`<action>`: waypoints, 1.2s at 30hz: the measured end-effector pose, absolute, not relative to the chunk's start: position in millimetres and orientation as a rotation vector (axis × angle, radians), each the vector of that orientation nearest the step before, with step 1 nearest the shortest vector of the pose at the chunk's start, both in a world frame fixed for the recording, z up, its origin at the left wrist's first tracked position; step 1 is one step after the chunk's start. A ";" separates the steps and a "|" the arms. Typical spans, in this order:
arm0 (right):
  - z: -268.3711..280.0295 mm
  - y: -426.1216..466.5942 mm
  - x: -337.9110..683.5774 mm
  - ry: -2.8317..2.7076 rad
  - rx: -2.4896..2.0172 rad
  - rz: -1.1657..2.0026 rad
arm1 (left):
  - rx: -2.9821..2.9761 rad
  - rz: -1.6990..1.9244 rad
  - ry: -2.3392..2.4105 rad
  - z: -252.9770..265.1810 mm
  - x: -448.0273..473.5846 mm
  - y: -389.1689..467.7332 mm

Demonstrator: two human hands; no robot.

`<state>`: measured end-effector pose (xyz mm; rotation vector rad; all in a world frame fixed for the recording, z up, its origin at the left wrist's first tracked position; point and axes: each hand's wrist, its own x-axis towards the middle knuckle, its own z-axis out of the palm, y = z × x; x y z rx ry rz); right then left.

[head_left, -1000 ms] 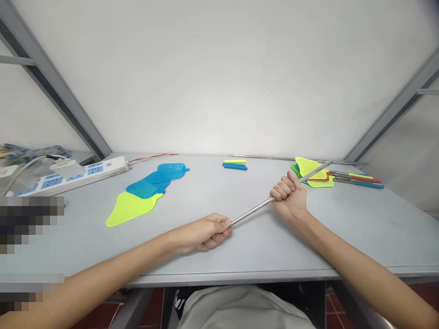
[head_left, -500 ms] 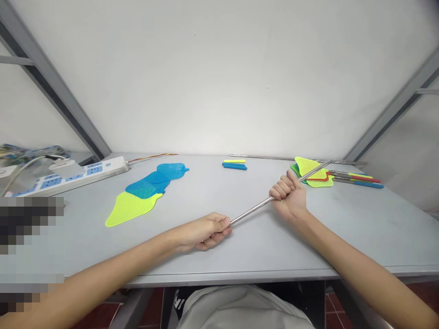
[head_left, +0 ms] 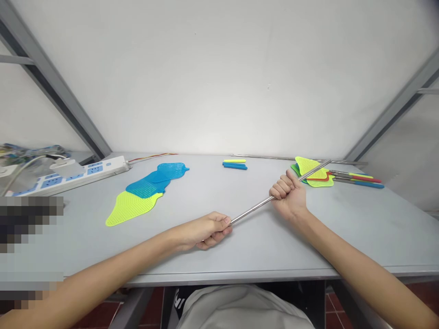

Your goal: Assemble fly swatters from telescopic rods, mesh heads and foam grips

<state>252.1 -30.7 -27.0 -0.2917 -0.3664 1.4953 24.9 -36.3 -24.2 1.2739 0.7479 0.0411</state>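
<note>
A thin metal telescopic rod (head_left: pixel 252 209) slants up to the right between my hands, above the table. My left hand (head_left: pixel 207 230) pinches its lower end between thumb and fingers. Higher up, my right hand (head_left: pixel 288 196) is wrapped round the rod in a fist, and the thicker end sticks out past it. Behind that end lies a pile of fly swatters, with a yellow mesh head (head_left: pixel 310 169) on top and a blue handle (head_left: pixel 368 184) to the right. To the left are a yellow swatter head (head_left: pixel 132 210) and two overlapping blue swatter heads (head_left: pixel 147 185).
Blue and yellow handle grips (head_left: pixel 235 166) lie at the back middle of the grey table (head_left: pixel 192 269). More metal rods (head_left: pixel 274 157) rest along the wall. A white power strip (head_left: pixel 92 173) with a plugged-in adapter stands at the left.
</note>
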 end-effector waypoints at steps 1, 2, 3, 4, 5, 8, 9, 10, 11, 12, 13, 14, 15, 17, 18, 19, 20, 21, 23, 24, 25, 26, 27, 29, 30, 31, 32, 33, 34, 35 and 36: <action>-26.8 -30.9 252.1 -0.363 -0.292 1.497 | 1.273 0.038 0.749 -24.7 24.8 -35.9; -26.6 -31.0 252.2 -0.360 -0.294 1.499 | 1.272 0.035 0.749 -25.3 24.8 -35.5; -26.4 -31.0 252.2 -0.358 -0.294 1.500 | 1.271 0.034 0.746 -25.8 24.7 -35.2; -26.2 -30.9 252.2 -0.356 -0.294 1.500 | 1.270 0.034 0.742 -26.2 24.6 -34.9; -26.1 -30.7 252.3 -0.356 -0.293 1.501 | 1.270 0.035 0.736 -26.5 24.4 -34.8; -26.1 -29.9 252.5 -0.358 -0.294 1.498 | 1.266 0.042 0.726 -26.5 24.1 -35.2; -26.2 -29.8 252.6 -0.358 -0.294 1.496 | 1.264 0.044 0.725 -26.3 24.1 -35.5; -26.3 -29.8 252.6 -0.355 -0.293 1.496 | 1.264 0.046 0.725 -26.1 24.1 -35.7; -26.3 -29.9 252.6 -0.351 -0.292 1.497 | 1.266 0.047 0.726 -25.9 24.1 -35.9; -26.4 -30.1 252.6 -0.346 -0.290 1.497 | 1.269 0.047 0.727 -25.6 24.1 -36.0; -26.5 -30.4 252.5 -0.342 -0.289 1.496 | 1.272 0.048 0.728 -25.4 24.2 -36.1; -26.6 -30.7 252.3 -0.340 -0.287 1.496 | 1.274 0.049 0.728 -25.2 24.2 -36.1; -26.8 -30.9 252.2 -0.339 -0.284 1.495 | 1.275 0.049 0.727 -24.9 24.3 -36.1; -27.3 -31.3 251.9 -0.343 -0.277 1.496 | 1.272 0.047 0.723 -24.3 24.3 -36.1; -27.6 -31.4 251.8 -0.346 -0.272 1.497 | 1.270 0.045 0.721 -23.9 24.3 -36.1; -27.9 -31.4 251.8 -0.349 -0.266 1.498 | 1.266 0.045 0.720 -23.5 24.3 -36.2; -28.1 -31.5 251.9 -0.354 -0.260 1.500 | 1.260 0.045 0.720 -23.2 24.3 -36.2; -28.3 -31.5 252.0 -0.358 -0.254 1.501 | 1.254 0.048 0.721 -23.0 24.3 -36.3; -28.3 -31.7 252.3 -0.366 -0.243 1.503 | 1.241 0.050 0.726 -23.0 24.2 -36.2; -28.2 -31.7 252.5 -0.369 -0.238 1.503 | 1.235 0.048 0.727 -23.2 24.0 -36.0; -28.1 -31.8 252.6 -0.371 -0.233 1.503 | 1.228 0.044 0.727 -23.5 23.9 -35.7; -27.9 -32.0 252.6 -0.373 -0.229 1.501 | 1.221 0.041 0.724 -23.9 23.7 -35.4; -27.7 -32.1 252.6 -0.375 -0.224 1.501 | 1.215 0.041 0.721 -24.3 23.5 -35.1; -27.4 -32.4 252.2 -0.375 -0.220 1.502 | 1.202 0.037 0.711 -24.8 23.2 -34.4; -27.4 -32.5 252.0 -0.376 -0.220 1.504 | 1.195 0.032 0.705 -24.9 23.1 -34.2; -27.3 -32.6 251.7 -0.378 -0.221 1.506 | 1.186 0.025 0.698 -24.8 23.1 -34.0; -27.3 -32.6 251.5 -0.380 -0.222 1.508 | 1.178 0.017 0.690 -24.5 23.1 -34.0; -27.3 -32.7 251.4 -0.383 -0.221 1.509 | 1.171 0.011 0.683 -24.1 23.2 -34.0; -27.3 -32.8 251.3 -0.386 -0.219 1.508 | 1.166 0.005 0.679 -23.7 23.3 -34.1; -27.2 -32.9 251.1 -0.389 -0.217 1.508 | 1.163 0.002 0.677 -23.3 23.4 -34.2; -27.1 -33.1 251.0 -0.394 -0.216 1.507 | 1.162 0.000 0.676 -23.0 23.4 -34.2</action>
